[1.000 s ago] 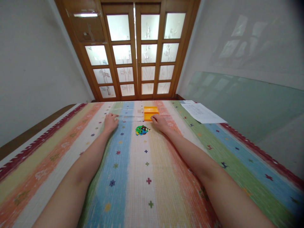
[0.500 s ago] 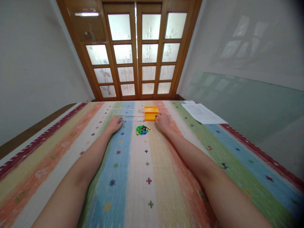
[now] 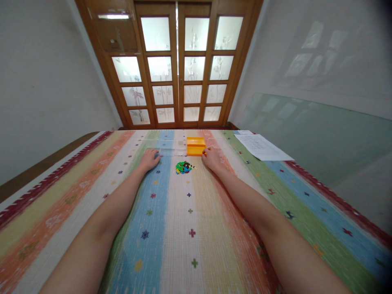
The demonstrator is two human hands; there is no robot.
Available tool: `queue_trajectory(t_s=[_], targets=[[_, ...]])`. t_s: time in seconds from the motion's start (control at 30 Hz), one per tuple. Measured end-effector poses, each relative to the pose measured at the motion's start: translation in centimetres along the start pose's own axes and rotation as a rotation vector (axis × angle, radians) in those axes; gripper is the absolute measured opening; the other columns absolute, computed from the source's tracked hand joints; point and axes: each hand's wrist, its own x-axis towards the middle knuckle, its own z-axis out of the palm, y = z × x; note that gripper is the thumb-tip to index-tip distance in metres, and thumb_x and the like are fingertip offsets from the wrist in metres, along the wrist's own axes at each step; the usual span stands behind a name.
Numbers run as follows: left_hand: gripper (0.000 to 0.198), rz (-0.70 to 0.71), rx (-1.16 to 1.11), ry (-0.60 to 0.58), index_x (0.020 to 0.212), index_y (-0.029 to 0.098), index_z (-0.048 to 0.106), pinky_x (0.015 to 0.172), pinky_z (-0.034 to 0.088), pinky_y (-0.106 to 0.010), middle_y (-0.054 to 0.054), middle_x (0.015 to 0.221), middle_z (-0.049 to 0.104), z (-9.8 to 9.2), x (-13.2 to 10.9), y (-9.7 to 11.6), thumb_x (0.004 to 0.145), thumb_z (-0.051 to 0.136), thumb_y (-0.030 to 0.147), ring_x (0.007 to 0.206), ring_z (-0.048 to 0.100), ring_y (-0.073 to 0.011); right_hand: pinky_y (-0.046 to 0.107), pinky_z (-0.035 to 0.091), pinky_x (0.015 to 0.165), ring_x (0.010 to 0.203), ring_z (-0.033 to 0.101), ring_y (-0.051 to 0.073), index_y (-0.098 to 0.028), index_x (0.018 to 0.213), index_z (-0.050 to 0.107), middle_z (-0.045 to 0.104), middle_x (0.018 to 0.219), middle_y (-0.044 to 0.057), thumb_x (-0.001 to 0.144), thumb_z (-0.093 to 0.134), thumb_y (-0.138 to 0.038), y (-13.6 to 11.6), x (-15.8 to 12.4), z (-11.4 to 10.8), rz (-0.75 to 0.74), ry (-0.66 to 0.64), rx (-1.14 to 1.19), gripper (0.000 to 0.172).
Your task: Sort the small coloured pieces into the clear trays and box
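Observation:
My left hand [image 3: 150, 160] rests on the cloth by the near edge of a clear plastic tray [image 3: 168, 152], its fingers loosely bent and the thumb apart. My right hand [image 3: 212, 159] is at the near right corner of a yellow box [image 3: 196, 151] with two compartments. Its fingers are curled in with thumb and forefinger close together. Whatever may be between those fingertips is too small to make out. On the cloth between my hands lies a pile of small pieces [image 3: 183, 168] in green, blue, yellow, red and dark brown. A few pale bits lie at its right side.
A striped, patterned cloth [image 3: 180, 228] covers the table. Another clear plastic piece [image 3: 214, 141] lies beyond my right hand. Printed paper sheets [image 3: 260, 147] lie at the right edge, beside a glass panel [image 3: 318, 130] against the wall. Wooden glazed doors [image 3: 180, 94] stand behind the table.
My right hand's fingers have shifted slightly to the right and curled more at the box corner. The left hand, box and pile look the same apart from a small camera shift.

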Motion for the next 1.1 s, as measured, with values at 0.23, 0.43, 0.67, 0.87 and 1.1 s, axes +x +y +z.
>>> queue_trajectory(t_s=[0.23, 0.43, 0.67, 0.87, 1.1], targets=[[0.037, -0.02, -0.032, 0.0, 0.119, 0.02, 0.072, 0.119, 0.039, -0.053, -0.016, 0.128, 0.071, 0.2, 0.2, 0.1, 0.086, 0.065, 0.035, 0.13, 0.058, -0.0364, 0.035, 0.049, 0.089, 0.099, 0.063, 0.026, -0.016, 0.104, 0.078, 0.067, 0.113, 0.015, 0.096, 0.058, -0.018, 0.3, 0.3, -0.2, -0.032, -0.021, 0.042, 0.021], [0.04, -0.034, 0.066, -0.027, 0.127, 0.018, 0.069, 0.12, 0.039, -0.049, -0.014, 0.133, 0.07, 0.4, 0.6, -0.8, 0.093, 0.059, 0.037, 0.132, 0.057, -0.0329, 0.032, 0.048, 0.092, 0.104, 0.063, 0.025, -0.016, 0.108, 0.077, 0.066, 0.118, 0.015, 0.1, 0.056, -0.021, -0.6, 0.3, -0.3, -0.001, -0.063, 0.015, 0.023], [0.04, -0.036, 0.114, -0.031, 0.13, 0.018, 0.069, 0.121, 0.039, -0.047, -0.014, 0.137, 0.069, 0.3, 0.8, -0.9, 0.095, 0.06, 0.035, 0.133, 0.057, -0.0314, 0.032, 0.047, 0.093, 0.106, 0.062, 0.025, -0.016, 0.112, 0.076, 0.064, 0.121, 0.016, 0.103, 0.053, -0.024, -1.1, 0.3, -0.5, 0.008, -0.087, -0.025, 0.026], [0.041, -0.071, 0.16, 0.004, 0.132, 0.016, 0.069, 0.122, 0.037, -0.048, -0.014, 0.139, 0.067, -0.5, 0.4, 0.4, 0.095, 0.057, 0.029, 0.135, 0.054, -0.0319, 0.035, 0.045, 0.095, 0.109, 0.062, 0.028, -0.015, 0.115, 0.075, 0.065, 0.123, 0.017, 0.103, 0.051, -0.024, -1.5, 0.1, -1.0, -0.004, -0.091, -0.061, 0.028], [0.039, 0.164, 0.06, -0.084, 0.134, 0.022, 0.07, 0.119, 0.042, -0.047, -0.011, 0.138, 0.067, -1.1, -0.3, 7.9, 0.1, 0.055, 0.036, 0.131, 0.057, -0.0297, 0.041, 0.043, 0.102, 0.114, 0.06, 0.031, -0.015, 0.125, 0.072, 0.063, 0.133, 0.018, 0.103, 0.05, -0.023, -2.4, -0.1, -2.0, 0.004, 0.0, -0.037, 0.032]])
